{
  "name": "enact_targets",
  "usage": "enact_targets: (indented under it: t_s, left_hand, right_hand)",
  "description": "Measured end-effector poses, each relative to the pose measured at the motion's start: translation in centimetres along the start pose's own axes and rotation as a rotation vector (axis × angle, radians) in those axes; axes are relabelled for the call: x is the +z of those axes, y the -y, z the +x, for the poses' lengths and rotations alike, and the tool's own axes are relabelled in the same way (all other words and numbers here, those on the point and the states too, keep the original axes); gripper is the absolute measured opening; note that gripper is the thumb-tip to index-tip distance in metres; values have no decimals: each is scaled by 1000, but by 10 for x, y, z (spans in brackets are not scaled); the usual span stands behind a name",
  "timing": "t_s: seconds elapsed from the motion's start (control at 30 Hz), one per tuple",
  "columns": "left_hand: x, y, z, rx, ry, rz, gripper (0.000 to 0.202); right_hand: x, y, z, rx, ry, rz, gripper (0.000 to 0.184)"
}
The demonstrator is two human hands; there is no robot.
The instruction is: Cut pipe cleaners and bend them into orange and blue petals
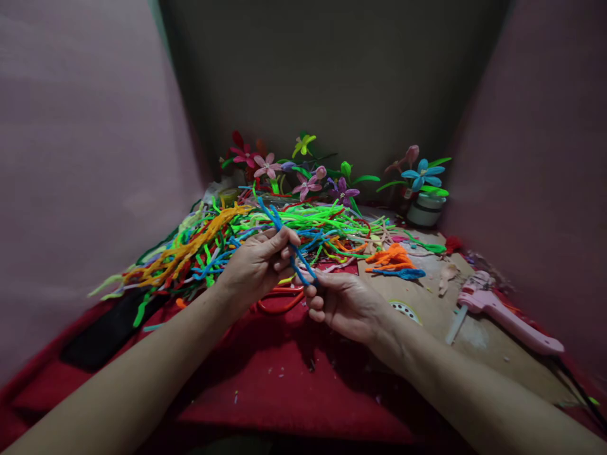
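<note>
My left hand [258,262] is closed around a blue pipe cleaner [272,218], whose upper end sticks up and to the left above my fingers. My right hand [344,303] pinches the lower end of the same blue pipe cleaner just below and right of the left hand. Both hands hover over a red cloth [284,379]. Behind them lies a big tangled heap of pipe cleaners [208,243] in green, orange, yellow, blue and red. A red loop of pipe cleaner [279,303] rests on the cloth under my hands.
Finished pipe-cleaner flowers [284,167] stand at the back, and a blue flower [423,174] sits in a small pot [425,212]. A pink glue gun [502,313] lies on a cardboard sheet [474,335] to the right. Orange and blue scraps [393,260] lie nearby. Pink walls close in on both sides.
</note>
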State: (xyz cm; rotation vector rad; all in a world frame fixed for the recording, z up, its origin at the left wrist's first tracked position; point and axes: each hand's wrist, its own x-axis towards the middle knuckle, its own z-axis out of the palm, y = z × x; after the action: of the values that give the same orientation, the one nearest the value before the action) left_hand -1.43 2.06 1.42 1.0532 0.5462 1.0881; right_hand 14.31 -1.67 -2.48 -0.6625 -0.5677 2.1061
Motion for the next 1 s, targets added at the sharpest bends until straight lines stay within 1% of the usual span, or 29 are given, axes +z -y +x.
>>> enact_targets:
  t_s: [0.13,0.23,0.37,0.47,0.57,0.6,0.67,0.73,0.8,0.83,0.9,1.0]
  left_hand:
    - [0,1,-1,33,-20,13,15]
    - [0,2,-2,56,-31,39,18]
    - [2,1,-4,39,-18,100,24]
    - [4,-1,-5,77,-39,123,25]
    - [5,-2,-4,130,-70,125,24]
    - [5,-1,-4,138,-85,118,20]
    - [6,2,-3,97,-94,141,11]
    - [5,6,-3,6,-56,250,13]
    - [5,10,-4,-79,-6,407,11]
    - [4,12,-4,-100,-4,465,14]
    - [3,14,-3,-107,-38,503,21]
    - [1,13,-2,-90,-60,440,20]
  right_hand:
    - [2,-3,-1,-47,36,-27,11]
    - [1,-3,0,-39,35,-55,7]
    - [0,-2,4,-36,-10,-143,11]
    - [1,-2,5,-49,-46,-241,19]
    - [4,-2,4,-124,-98,-291,24]
    - [4,-3,4,-153,-119,-293,25]
    - [4,-3,4,-185,-153,-282,26]
    - [3,-2,5,-198,-159,-260,26]
    - [2,-2,4,-206,-138,-220,23]
    - [1,-2,4,-200,-119,-191,21]
    - [-1,0,2,-149,-72,-114,22]
    - [-4,1,0,-20,3,-5,27]
